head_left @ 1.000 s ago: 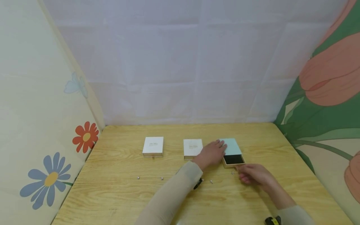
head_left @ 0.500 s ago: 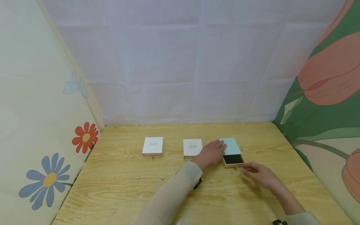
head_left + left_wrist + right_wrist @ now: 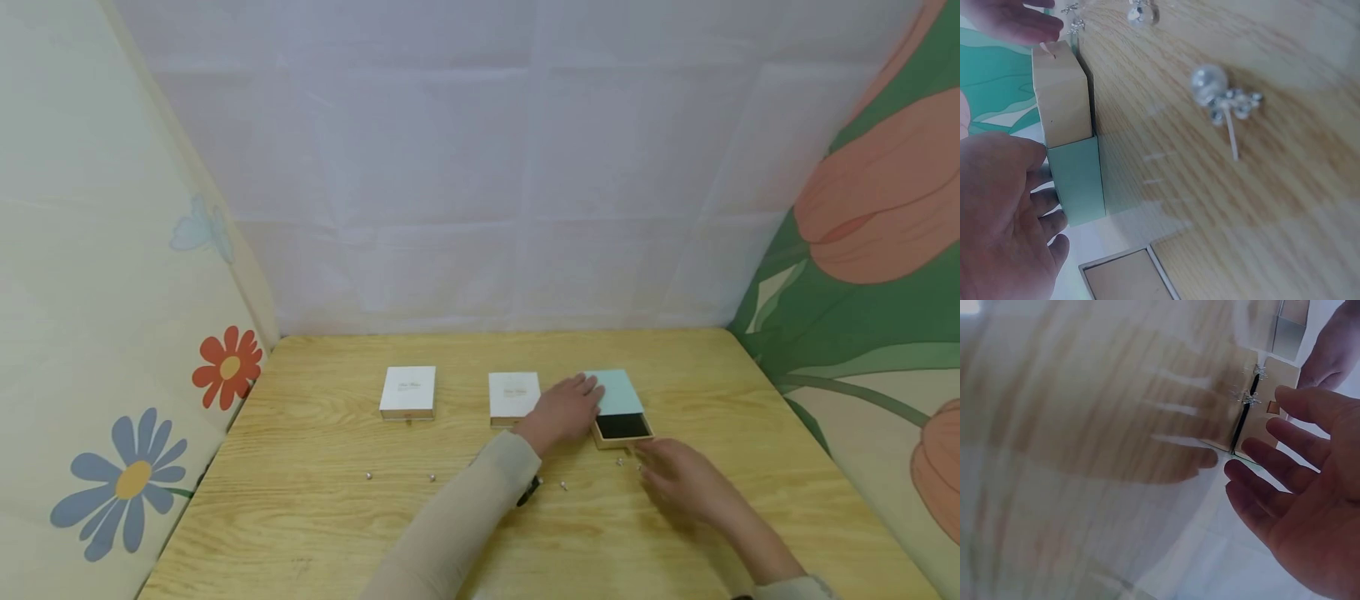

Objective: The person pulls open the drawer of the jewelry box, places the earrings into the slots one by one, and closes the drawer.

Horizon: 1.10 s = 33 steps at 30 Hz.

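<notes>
A mint-green drawer box (image 3: 617,392) stands at the right of the table, its drawer (image 3: 625,427) partly pulled out and dark inside. My left hand (image 3: 566,408) rests on the box's left side with fingers extended, as the left wrist view (image 3: 1075,181) shows the mint sleeve beside it. Just in front of the drawer is my right hand (image 3: 682,479), slightly blurred, its fingers loosely spread in the right wrist view and holding nothing visible. A small pull tab (image 3: 1272,407) sits on the drawer front. Two silvery earrings (image 3: 1250,398) lie before it.
Two white boxes, one at the left (image 3: 408,392) and one in the middle (image 3: 513,396), stand closed on the wooden table (image 3: 300,517). Several small earrings lie in a row in front; a pearl earring (image 3: 1210,84) shows large in the left wrist view. A white backdrop (image 3: 420,167) hangs behind.
My right hand has let go of the drawer's pull tab, drawn slightly back, then come nearer the drawer front again. The left hand and the boxes have stayed in place.
</notes>
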Each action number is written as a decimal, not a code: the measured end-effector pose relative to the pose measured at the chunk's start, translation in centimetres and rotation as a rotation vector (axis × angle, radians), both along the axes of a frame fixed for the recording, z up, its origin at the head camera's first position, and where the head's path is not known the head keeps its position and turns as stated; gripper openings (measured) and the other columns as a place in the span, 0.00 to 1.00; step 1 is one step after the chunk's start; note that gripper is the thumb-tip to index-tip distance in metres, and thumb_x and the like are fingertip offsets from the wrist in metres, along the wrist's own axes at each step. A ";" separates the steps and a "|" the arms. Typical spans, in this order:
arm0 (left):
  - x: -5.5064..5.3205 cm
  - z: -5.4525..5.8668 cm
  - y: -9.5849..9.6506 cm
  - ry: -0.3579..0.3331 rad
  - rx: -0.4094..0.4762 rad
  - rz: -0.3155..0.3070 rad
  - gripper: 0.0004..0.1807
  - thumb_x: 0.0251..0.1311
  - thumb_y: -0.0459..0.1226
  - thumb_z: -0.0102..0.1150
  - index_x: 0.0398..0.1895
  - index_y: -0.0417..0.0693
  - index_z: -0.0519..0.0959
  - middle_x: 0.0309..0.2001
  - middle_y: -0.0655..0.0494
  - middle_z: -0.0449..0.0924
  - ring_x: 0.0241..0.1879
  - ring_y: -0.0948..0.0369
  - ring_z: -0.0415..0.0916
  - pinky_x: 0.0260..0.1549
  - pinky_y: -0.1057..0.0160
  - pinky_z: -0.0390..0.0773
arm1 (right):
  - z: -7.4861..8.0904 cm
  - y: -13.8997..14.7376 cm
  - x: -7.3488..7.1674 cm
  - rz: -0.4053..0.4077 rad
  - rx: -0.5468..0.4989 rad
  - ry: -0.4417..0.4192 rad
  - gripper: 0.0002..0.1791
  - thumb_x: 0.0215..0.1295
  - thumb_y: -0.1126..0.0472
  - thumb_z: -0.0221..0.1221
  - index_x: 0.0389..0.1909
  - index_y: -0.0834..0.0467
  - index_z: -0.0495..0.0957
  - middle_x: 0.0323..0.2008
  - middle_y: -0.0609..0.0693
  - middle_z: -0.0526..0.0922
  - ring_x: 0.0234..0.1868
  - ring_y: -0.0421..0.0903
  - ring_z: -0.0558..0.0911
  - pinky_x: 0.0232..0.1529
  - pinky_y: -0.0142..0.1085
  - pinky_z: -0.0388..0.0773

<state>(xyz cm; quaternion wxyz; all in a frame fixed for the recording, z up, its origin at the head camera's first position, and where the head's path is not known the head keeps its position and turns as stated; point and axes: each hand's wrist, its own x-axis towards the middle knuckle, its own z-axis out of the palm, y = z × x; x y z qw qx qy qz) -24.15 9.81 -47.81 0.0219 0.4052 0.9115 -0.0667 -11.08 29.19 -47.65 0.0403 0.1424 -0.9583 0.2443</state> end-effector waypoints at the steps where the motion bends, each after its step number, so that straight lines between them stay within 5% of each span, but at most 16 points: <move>1: 0.0 0.0 0.0 -0.003 0.000 0.001 0.28 0.83 0.48 0.29 0.82 0.55 0.53 0.81 0.59 0.50 0.79 0.60 0.48 0.77 0.64 0.51 | -0.2 0.0 -0.1 0.000 0.013 0.009 0.20 0.60 0.67 0.68 0.54 0.66 0.82 0.48 0.63 0.85 0.51 0.65 0.83 0.55 0.63 0.77; 33: 0.1 0.0 0.1 0.000 -0.012 0.014 0.28 0.83 0.49 0.29 0.82 0.57 0.53 0.81 0.60 0.49 0.79 0.61 0.47 0.77 0.64 0.51 | -0.6 -0.5 -0.9 -0.009 0.137 -0.008 0.12 0.57 0.67 0.68 0.43 0.62 0.86 0.45 0.57 0.85 0.48 0.60 0.82 0.54 0.60 0.79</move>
